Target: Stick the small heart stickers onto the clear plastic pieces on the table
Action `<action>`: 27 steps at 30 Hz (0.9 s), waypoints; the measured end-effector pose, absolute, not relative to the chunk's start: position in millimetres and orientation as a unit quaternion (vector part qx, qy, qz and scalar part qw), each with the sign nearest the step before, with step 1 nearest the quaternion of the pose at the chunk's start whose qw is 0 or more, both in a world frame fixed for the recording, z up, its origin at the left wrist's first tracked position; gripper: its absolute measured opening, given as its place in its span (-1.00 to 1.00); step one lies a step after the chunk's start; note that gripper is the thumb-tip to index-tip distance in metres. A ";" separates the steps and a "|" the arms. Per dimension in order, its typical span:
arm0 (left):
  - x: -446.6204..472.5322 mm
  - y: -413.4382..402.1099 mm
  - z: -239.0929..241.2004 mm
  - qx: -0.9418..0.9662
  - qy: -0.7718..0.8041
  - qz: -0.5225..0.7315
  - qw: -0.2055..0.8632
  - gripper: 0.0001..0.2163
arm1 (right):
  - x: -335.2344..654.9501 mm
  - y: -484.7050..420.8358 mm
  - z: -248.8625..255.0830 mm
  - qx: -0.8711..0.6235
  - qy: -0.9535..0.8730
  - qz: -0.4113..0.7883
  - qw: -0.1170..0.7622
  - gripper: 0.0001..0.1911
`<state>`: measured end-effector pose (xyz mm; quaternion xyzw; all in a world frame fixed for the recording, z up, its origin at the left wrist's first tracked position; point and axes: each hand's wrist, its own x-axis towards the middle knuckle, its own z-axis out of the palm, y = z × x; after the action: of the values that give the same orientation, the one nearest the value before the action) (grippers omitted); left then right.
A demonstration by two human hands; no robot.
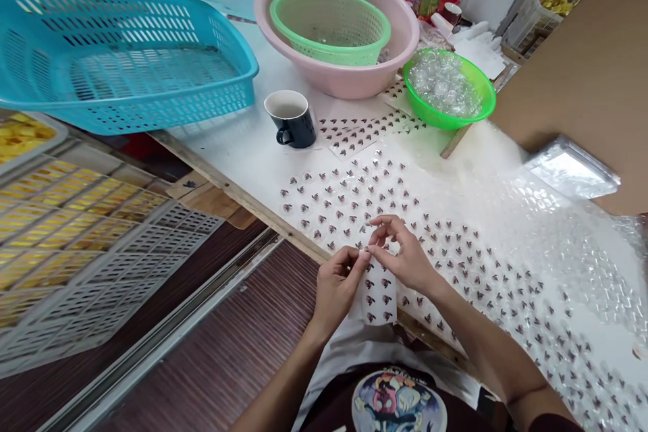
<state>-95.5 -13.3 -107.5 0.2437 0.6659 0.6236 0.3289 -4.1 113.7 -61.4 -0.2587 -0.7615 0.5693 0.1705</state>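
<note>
Bare left hand (pixel 340 283) pinches a narrow white paper strip printed with small dark motifs (pixel 378 300)

The strip hangs over the near edge of a white-topped table with a wooden rim (pixel 237 155), in front of the person. The left hand's thumb and forefinger are closed on its upper end. The right hand (pixel 405 256) meets it there, thumb and forefinger close together and the other fingers loosely curled; whether anything is pinched between them is too small to tell.

Clock positions are taken from the hands, twelve straight ahead. Small clear round plastic pieces bearing the same motif (pixel 349 192) spread from eleven o'clock around to four. Plain clear plastic pieces (pixel 572 236) lie at three. A dark mug with a pale interior (pixel 296 129) stands at eleven, beside printed white sheets (pixel 357 138) at twelve. Beyond them, a round pink plastic basin (pixel 334 81) holds a pale-green perforated colander (pixel 329 52). At one sits a bright-green plastic bowl (pixel 453 120) heaped with clear plastic pieces (pixel 445 81); at ten, a blue slotted plastic basket (pixel 152 111); at nine, below table height, a white lattice plastic crate (pixel 146 250).
</note>
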 end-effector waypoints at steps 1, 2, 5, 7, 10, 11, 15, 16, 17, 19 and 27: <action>-95.8 -13.2 -107.2 0.247 0.667 0.622 0.328 -0.75 | -6.5 111.5 -62.1 -0.251 -0.747 0.592 0.170 -0.64; -96.1 -13.1 -107.1 0.250 0.667 0.621 0.328 -0.75 | -8.2 109.7 -62.1 -0.248 -0.732 0.609 0.176 -0.64; -97.1 -12.9 -106.4 0.264 0.668 0.611 0.332 -0.75 | -9.4 112.3 -58.8 -0.260 -0.706 0.626 0.205 -0.64; -97.5 -13.1 -105.6 0.271 0.671 0.604 0.333 -0.76 | -7.6 126.8 -56.3 -0.282 -0.694 0.619 0.235 -0.66; -97.6 -13.8 -104.5 0.276 0.673 0.601 0.331 -0.75 | -3.3 170.5 -60.9 -0.333 -0.675 0.581 0.310 -0.62; -97.6 -14.0 -104.4 0.278 0.673 0.601 0.329 -0.74 | -2.0 188.5 -65.5 -0.350 -0.674 0.559 0.334 -0.58; -97.4 -13.9 -105.1 0.282 0.672 0.604 0.323 -0.75 | -1.7 248.5 -91.2 -0.403 -0.695 0.490 0.337 -0.49; -97.5 -13.6 -105.4 0.284 0.672 0.604 0.321 -0.75 | -3.0 256.8 -97.0 -0.410 -0.705 0.479 0.326 -0.49; -97.5 -13.4 -105.6 0.285 0.673 0.603 0.319 -0.75 | -4.6 262.2 -101.8 -0.415 -0.713 0.468 0.316 -0.49; -97.6 -13.1 -105.7 0.288 0.676 0.601 0.315 -0.74 | -8.3 265.9 -108.5 -0.418 -0.729 0.451 0.300 -0.49; -97.4 -13.7 -104.1 0.281 0.676 0.603 0.317 -0.72 | -20.6 258.2 -112.7 -0.429 -0.821 0.314 0.209 -0.51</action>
<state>-97.4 -13.7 -104.1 0.2809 0.6763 0.6026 0.3170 -20.6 258.2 -112.7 -0.4285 -0.8211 0.3140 0.2086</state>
